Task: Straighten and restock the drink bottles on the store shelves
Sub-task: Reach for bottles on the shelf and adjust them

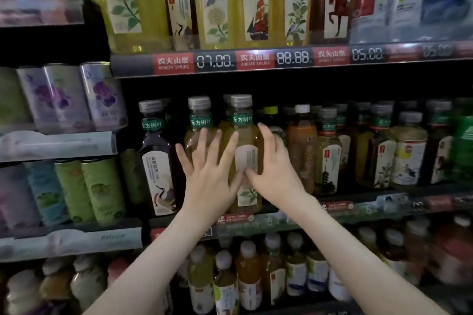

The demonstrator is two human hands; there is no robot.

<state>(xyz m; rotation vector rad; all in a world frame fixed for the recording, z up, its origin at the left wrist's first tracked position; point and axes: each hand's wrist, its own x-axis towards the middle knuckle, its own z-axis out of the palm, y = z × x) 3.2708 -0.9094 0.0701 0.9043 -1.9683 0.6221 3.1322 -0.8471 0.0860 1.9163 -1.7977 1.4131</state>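
Observation:
On the middle shelf (363, 206) a yellow-green tea bottle (247, 158) with a grey cap and white label stands at the front edge. My right hand (275, 171) grips it, thumb on the label and fingers curled round its right side. My left hand (210, 176) lies spread with straight fingers against that bottle's left side and against a similar yellow bottle (199, 120) just to the left. A dark tea bottle (156, 161) with a crane on its label stands further left. Both forearms reach up from below.
More tea and juice bottles (327, 151) fill the middle shelf to the right. Large tea bottles (215, 7) stand above the price rail (256, 59). Purple and green cans (102, 94) fill the shelves at left. Smaller bottles (248, 276) crowd the shelf below.

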